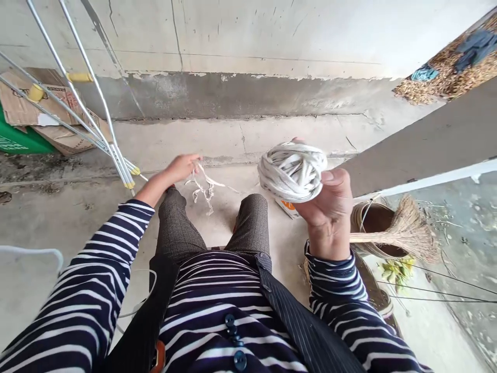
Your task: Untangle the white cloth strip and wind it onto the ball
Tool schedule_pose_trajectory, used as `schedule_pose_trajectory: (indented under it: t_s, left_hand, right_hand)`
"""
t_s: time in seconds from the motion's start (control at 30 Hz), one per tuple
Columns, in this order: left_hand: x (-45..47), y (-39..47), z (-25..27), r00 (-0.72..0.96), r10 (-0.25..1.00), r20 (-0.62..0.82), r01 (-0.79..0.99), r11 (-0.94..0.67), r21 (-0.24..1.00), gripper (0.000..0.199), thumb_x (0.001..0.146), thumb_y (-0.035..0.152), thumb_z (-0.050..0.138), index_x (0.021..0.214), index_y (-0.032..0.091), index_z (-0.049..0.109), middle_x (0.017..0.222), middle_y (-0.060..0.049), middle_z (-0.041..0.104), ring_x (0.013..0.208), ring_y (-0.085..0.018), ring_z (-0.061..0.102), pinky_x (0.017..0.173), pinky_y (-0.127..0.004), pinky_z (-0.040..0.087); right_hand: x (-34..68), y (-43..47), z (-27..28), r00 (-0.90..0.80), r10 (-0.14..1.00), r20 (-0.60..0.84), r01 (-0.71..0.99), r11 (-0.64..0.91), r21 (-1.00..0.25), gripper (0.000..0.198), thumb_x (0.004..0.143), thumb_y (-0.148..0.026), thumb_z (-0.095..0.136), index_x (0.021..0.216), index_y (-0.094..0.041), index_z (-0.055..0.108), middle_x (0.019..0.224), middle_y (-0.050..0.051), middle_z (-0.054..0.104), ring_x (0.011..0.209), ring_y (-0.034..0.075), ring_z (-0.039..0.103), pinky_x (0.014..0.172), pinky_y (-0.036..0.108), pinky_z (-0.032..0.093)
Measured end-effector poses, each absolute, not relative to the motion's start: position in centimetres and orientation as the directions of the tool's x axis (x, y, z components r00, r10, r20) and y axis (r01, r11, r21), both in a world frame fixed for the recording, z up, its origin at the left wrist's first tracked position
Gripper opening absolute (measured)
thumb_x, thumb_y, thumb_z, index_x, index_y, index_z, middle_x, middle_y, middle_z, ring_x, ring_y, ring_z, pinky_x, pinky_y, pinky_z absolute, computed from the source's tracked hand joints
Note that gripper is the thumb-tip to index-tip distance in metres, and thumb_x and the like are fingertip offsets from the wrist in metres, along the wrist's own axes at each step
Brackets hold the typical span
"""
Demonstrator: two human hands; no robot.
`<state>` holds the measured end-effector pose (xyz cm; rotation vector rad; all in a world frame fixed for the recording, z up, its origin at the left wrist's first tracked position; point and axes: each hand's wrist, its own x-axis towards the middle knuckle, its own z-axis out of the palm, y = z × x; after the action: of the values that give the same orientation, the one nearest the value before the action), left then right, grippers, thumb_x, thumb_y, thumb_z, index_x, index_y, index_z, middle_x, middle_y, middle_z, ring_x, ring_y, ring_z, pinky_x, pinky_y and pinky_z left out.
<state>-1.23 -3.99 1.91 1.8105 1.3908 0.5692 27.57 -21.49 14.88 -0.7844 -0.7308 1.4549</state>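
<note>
Brown round pot (371, 218), inside shadowed, beside bristly broom (413, 230). Right grip (330, 202) clasps white wound ball (292, 171); left grip (182, 168) pinches frayed scraps (208, 189).

The bare concrete floor (77, 223) carries metal crutches (120, 161) standing at left, with cardboard (64, 140) just behind.

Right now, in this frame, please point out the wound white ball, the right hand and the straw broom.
Wound white ball (292, 173): head view, middle of its wrapped side.
Right hand (328, 207): head view, on the palm.
Straw broom (412, 235): head view, on the bristles.
</note>
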Motion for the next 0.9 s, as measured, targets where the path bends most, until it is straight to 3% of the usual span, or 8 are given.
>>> schedule_pose_trajectory:
  t_s: [0.1,0.23,0.27,0.37,0.43,0.57,0.73,0.9]
  left_hand:
    - [-1.7,-3.9,-3.4,0.219,0.963,-0.154,0.692,-0.042,0.721,0.020,0.085,0.023,0.064,0.099,0.014,0.075,0.076,-0.007,0.075,0.075,-0.021,0.068,0.081,-0.032,0.054]
    - [-0.1,-5.9,-4.0,0.228,0.962,-0.150,0.665,-0.041,0.746,0.032,0.086,0.020,0.060,0.114,0.014,0.073,0.111,-0.014,0.077,0.098,-0.026,0.071,0.092,-0.039,0.054]
    - [0.8,-6.8,-3.3,0.268,0.953,-0.141,0.628,-0.062,0.775,0.036,0.087,0.021,0.059,0.120,0.017,0.072,0.119,-0.011,0.075,0.104,-0.025,0.071,0.095,-0.038,0.054]
    - [4.0,-9.8,-0.5,0.453,0.891,0.017,0.292,-0.167,0.942,0.044,0.092,0.032,0.057,0.134,0.021,0.066,0.134,-0.009,0.069,0.126,-0.026,0.064,0.106,-0.038,0.050]
    - [5.6,-11.7,1.2,0.491,0.865,0.103,0.143,-0.197,0.970,0.043,0.090,0.036,0.062,0.129,0.019,0.069,0.131,-0.009,0.071,0.127,-0.027,0.063,0.108,-0.038,0.049]
    - [6.6,-13.3,2.4,0.414,0.899,0.142,0.070,-0.187,0.980,0.035,0.086,0.035,0.067,0.115,0.018,0.075,0.122,-0.010,0.075,0.122,-0.028,0.066,0.104,-0.037,0.051]
    - [6.2,-12.6,1.6,0.364,0.917,0.161,0.136,-0.223,0.965,0.025,0.088,0.033,0.062,0.098,0.016,0.078,0.102,-0.008,0.079,0.101,-0.026,0.072,0.088,-0.034,0.055]
    - [5.4,-11.0,2.8,0.320,0.934,0.160,0.273,-0.253,0.928,0.025,0.088,0.035,0.060,0.084,0.017,0.075,0.085,-0.004,0.078,0.086,-0.021,0.071,0.081,-0.028,0.052]
  right_hand:
    - [27.3,-21.2,14.3,-0.076,0.996,-0.056,-0.560,-0.089,-0.824,0.053,0.062,-0.032,0.069,0.114,-0.029,0.064,0.116,0.004,0.072,0.123,0.032,0.062,0.101,0.053,0.054]
    - [26.6,-20.2,12.7,-0.146,0.984,-0.102,-0.541,-0.165,-0.825,0.051,0.063,-0.033,0.069,0.113,-0.028,0.065,0.112,0.004,0.073,0.116,0.032,0.065,0.099,0.052,0.055]
    - [26.3,-19.9,12.0,-0.154,0.982,-0.113,-0.538,-0.179,-0.824,0.051,0.062,-0.033,0.070,0.113,-0.028,0.065,0.111,0.004,0.074,0.114,0.032,0.066,0.098,0.052,0.055]
    - [25.4,-18.6,9.8,-0.177,0.972,-0.153,-0.525,-0.225,-0.821,0.051,0.062,-0.031,0.070,0.113,-0.029,0.066,0.106,0.002,0.074,0.105,0.029,0.068,0.095,0.049,0.055]
    - [24.9,-18.0,8.5,-0.201,0.963,-0.179,-0.510,-0.258,-0.820,0.052,0.062,-0.029,0.069,0.114,-0.029,0.066,0.103,0.001,0.074,0.099,0.027,0.069,0.092,0.047,0.056]
    - [24.4,-17.5,7.4,-0.210,0.961,-0.179,-0.498,-0.263,-0.827,0.055,0.060,-0.025,0.068,0.115,-0.028,0.067,0.100,0.000,0.074,0.091,0.024,0.069,0.086,0.042,0.057]
    - [24.3,-18.0,7.0,-0.204,0.965,-0.162,-0.520,-0.247,-0.818,0.059,0.057,-0.020,0.068,0.115,-0.027,0.069,0.105,0.001,0.076,0.090,0.023,0.069,0.080,0.036,0.057]
    - [24.2,-18.9,5.7,-0.260,0.953,-0.155,-0.529,-0.275,-0.803,0.067,0.055,-0.019,0.071,0.122,-0.029,0.067,0.119,0.002,0.074,0.108,0.027,0.068,0.093,0.041,0.055]
